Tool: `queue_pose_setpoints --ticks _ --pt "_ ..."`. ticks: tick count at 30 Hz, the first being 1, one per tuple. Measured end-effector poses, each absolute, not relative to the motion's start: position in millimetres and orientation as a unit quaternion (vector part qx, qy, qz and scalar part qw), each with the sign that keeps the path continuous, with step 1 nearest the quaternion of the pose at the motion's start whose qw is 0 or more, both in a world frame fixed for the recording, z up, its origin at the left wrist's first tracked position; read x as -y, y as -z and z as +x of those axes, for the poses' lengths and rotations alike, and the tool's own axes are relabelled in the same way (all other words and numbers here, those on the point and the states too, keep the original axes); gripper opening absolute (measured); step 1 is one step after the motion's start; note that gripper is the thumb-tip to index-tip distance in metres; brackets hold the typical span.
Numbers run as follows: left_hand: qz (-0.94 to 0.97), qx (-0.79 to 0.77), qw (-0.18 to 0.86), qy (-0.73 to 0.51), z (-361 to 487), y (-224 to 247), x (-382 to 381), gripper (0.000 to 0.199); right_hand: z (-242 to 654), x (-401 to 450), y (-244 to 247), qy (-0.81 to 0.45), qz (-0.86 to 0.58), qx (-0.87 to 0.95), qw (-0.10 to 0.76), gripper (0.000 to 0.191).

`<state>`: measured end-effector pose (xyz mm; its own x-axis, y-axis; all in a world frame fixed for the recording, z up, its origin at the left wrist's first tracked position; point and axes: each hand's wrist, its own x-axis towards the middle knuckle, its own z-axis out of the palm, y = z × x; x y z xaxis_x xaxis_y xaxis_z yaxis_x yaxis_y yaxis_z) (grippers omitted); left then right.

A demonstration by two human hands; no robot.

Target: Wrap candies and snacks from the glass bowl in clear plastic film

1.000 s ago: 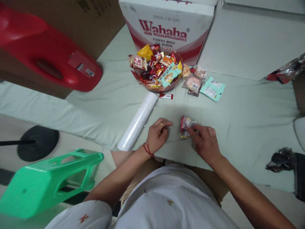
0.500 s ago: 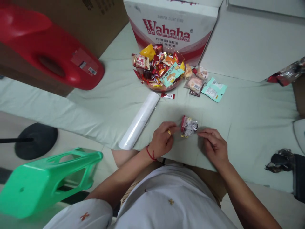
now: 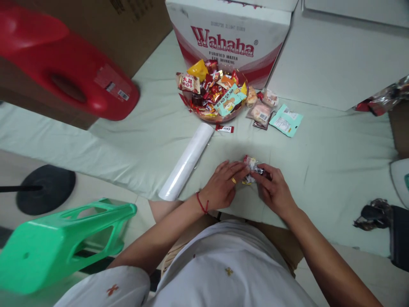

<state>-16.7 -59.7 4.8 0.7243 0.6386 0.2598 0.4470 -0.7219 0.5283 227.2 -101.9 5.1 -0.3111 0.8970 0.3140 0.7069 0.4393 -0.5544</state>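
Note:
A small bundle of snacks wrapped in clear plastic film (image 3: 250,162) lies on the pale green cloth in front of me, with red, yellow and dark packaging showing through. My left hand (image 3: 223,183), wearing a ring and a red string bracelet, presses its closed fingers on the bundle's left side. From the right, my right hand (image 3: 275,187) pinches the film, its thumb and fingertips on the dark end. The fingers cover much of the bundle. Left of my hands lies a white roll of plastic film (image 3: 187,162).
A glass bowl of wrapped sweets (image 3: 234,115) stands before a Wahaha box (image 3: 223,42). Beside it lie several snack packets, including a mint-green one (image 3: 286,120), and a small red sachet (image 3: 224,128). Leftward are a red jug (image 3: 105,94) and a green stool (image 3: 41,243); keys (image 3: 372,215) lie right.
Both hands have closed in on the wrapped bundle, the left moving right and the right moving left. Fingers that were beside it now cover part of it.

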Motion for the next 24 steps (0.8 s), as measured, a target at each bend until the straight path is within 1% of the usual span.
queue_pose_setpoints --ticks 2,4,6,8,10,11,14,16,18,20,22,24 --pt "0.916 -0.283 0.197 -0.204 -11 -7 59 0.076 231 100 -12 -0.202 -0.507 0.767 0.338 0.049" --pt "0.929 -0.269 0.177 -0.181 -3 -7 55 0.062 236 100 -18 -0.221 -0.536 0.724 0.373 0.045" --pt "0.932 -0.262 0.176 -0.178 5 -6 50 0.046 243 100 -19 -0.223 -0.58 0.669 0.407 0.034" --pt "0.919 -0.271 0.199 -0.206 10 -8 45 0.037 251 102 -16 -0.237 -0.617 0.608 0.44 0.022" --pt "0.878 -0.308 0.26 -0.258 13 -13 42 0.033 257 104 -11 -0.273 -0.634 0.557 0.461 0.022" --pt "0.84 -0.336 0.311 -0.29 14 -16 42 0.031 258 104 -9 -0.299 -0.632 0.541 0.467 0.026" --pt "0.653 -0.412 0.51 -0.38 18 -25 44 0.031 253 105 -8 -0.399 -0.583 0.526 0.474 0.053" --pt "0.5 -0.425 0.623 -0.426 22 -28 47 0.035 242 104 -13 -0.478 -0.54 0.512 0.466 0.067" --pt "0.375 -0.417 0.699 -0.444 24 -29 50 0.042 229 103 -20 -0.557 -0.525 0.465 0.445 0.066" --pt "0.291 -0.406 0.754 -0.427 24 -31 52 0.047 218 103 -25 -0.608 -0.534 0.4 0.431 0.059" --pt "0.268 -0.406 0.78 -0.393 21 -33 54 0.051 212 104 -27 -0.626 -0.545 0.352 0.433 0.055" --pt "0.3 -0.42 0.771 -0.372 18 -34 54 0.052 208 106 -27 -0.631 -0.547 0.333 0.438 0.054"
